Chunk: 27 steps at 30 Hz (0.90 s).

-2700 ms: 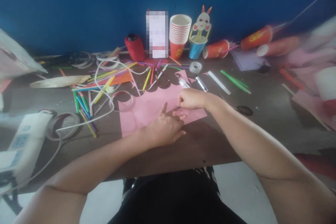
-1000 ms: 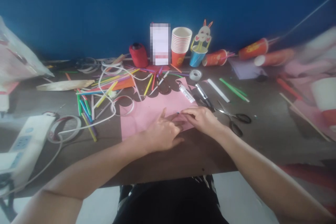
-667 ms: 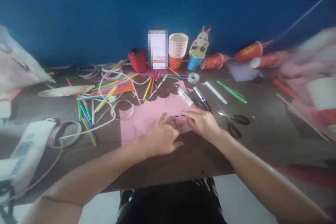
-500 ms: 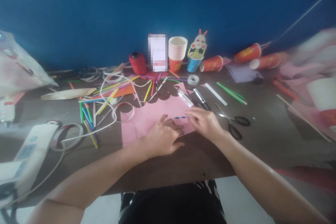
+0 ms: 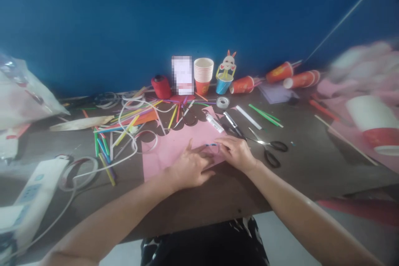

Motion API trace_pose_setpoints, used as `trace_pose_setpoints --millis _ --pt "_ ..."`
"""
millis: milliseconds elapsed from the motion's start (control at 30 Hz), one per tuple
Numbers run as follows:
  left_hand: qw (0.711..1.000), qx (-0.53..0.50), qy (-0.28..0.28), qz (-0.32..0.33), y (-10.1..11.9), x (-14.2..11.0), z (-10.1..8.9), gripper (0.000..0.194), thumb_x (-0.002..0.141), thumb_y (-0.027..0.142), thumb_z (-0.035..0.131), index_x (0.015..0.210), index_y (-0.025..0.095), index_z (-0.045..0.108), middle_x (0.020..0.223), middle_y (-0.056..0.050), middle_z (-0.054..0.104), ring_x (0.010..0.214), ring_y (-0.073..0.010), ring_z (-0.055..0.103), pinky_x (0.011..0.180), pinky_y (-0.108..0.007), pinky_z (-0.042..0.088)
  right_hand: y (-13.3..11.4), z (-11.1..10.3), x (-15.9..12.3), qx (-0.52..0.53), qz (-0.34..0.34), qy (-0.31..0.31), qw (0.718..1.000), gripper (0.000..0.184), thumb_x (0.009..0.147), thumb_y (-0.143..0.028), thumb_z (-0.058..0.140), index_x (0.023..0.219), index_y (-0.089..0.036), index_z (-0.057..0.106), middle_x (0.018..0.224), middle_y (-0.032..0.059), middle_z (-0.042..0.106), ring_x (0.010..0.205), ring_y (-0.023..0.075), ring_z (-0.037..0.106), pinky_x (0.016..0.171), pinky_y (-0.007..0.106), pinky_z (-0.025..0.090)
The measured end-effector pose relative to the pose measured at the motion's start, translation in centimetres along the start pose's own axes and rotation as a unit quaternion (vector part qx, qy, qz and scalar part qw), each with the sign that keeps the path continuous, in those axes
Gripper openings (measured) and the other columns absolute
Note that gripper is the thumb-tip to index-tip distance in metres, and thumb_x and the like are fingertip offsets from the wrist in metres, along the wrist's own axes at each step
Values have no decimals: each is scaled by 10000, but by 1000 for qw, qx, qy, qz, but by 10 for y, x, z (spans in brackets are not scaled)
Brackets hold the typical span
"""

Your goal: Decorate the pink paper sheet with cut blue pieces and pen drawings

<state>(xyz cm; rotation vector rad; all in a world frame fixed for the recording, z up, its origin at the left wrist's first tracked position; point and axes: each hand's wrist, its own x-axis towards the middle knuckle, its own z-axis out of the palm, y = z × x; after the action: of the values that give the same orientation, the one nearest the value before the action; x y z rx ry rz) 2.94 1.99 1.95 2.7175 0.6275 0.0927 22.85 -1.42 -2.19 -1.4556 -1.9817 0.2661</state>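
Note:
A pink paper sheet (image 5: 174, 145) lies flat on the dark table in front of me. My left hand (image 5: 188, 166) rests on its near right part, fingers spread and pressing it down. My right hand (image 5: 238, 152) lies beside it at the sheet's right edge, fingers stretched towards a small blue piece (image 5: 211, 144) that sits on the paper between the two hands' fingertips. Whether a fingertip touches the blue piece I cannot tell.
Black-handled scissors (image 5: 271, 151), a glue tube (image 5: 214, 122) and a pen (image 5: 233, 124) lie just right of the sheet. Coloured straws (image 5: 124, 120), tape rolls (image 5: 222, 102), a power strip (image 5: 29, 189) and its cord crowd the left. Paper cups (image 5: 203, 75) and a red spool (image 5: 161, 86) stand at the back.
My right hand came down from a raised pinch to lie flat at the sheet's right edge, uncovering the scissors. The small blue piece appeared between my fingertips. My view tilted up a little.

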Motion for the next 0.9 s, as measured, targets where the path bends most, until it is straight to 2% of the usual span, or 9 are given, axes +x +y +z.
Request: trace_pose_setpoints --millis 100,200,333,467,567,633,733,800,900 --pt "1000 3 -8 1 -1 -1 -1 291 815 395 540 1043 235 624 1115 -41 640 1209 -256 444 1074 -561 67 -1 2 -1 -43 -1 -34 999 268 805 -110 445 941 -204 655 894 40 695 812 159 635 752 253 470" --pt "1000 17 -2 6 -1 -2 1 316 820 405 533 1077 237 609 1107 -36 642 1198 -248 449 1079 -551 72 -5 0 -2 -29 15 6 999 245 803 -125 439 916 -201 643 888 43 691 804 163 635 746 256 470" --pt "998 61 15 28 2 0 5 329 813 426 540 1066 227 609 1112 -59 617 1165 -260 455 1068 -560 104 -3 -16 1 4 81 163 983 232 808 -175 442 966 -198 610 882 55 669 730 160 616 706 269 478" --pt "991 112 4 74 4 3 9 348 822 411 526 1074 179 591 1078 -108 567 1044 -255 515 1012 -471 296 16 -46 6 9 180 351 919 214 801 -242 455 935 -172 607 744 42 613 591 148 553 586 276 457" --pt "988 121 6 92 3 0 12 415 836 397 503 1184 172 519 1192 -135 497 1121 -272 466 960 -400 368 32 -71 6 101 231 405 879 228 789 -250 446 957 -171 578 545 -46 480 417 105 421 439 233 374" --pt "989 115 12 87 1 -3 15 504 836 384 500 1283 165 419 1296 -140 426 1198 -276 407 978 -386 355 37 -83 3 120 241 363 892 225 786 -266 462 942 -171 593 505 -64 451 386 94 386 415 221 343" --pt "991 108 24 69 1 -5 19 593 830 380 503 1343 146 320 1352 -140 381 1256 -265 350 1000 -367 331 32 -86 4 38 232 197 952 203 776 -301 516 858 -179 656 592 -12 590 481 123 508 497 245 403" --pt "992 109 27 64 3 -4 21 577 827 388 508 1323 142 346 1337 -140 405 1250 -260 361 1002 -366 325 24 -76 12 -40 197 76 976 189 775 -282 532 862 -196 676 744 22 670 628 156 599 606 268 445" --pt "991 112 20 64 5 0 19 518 809 389 541 1251 143 429 1287 -131 461 1214 -258 399 984 -372 336 12 -52 34 -160 138 -41 976 222 787 -206 521 953 -212 669 932 60 676 820 190 629 727 285 447"
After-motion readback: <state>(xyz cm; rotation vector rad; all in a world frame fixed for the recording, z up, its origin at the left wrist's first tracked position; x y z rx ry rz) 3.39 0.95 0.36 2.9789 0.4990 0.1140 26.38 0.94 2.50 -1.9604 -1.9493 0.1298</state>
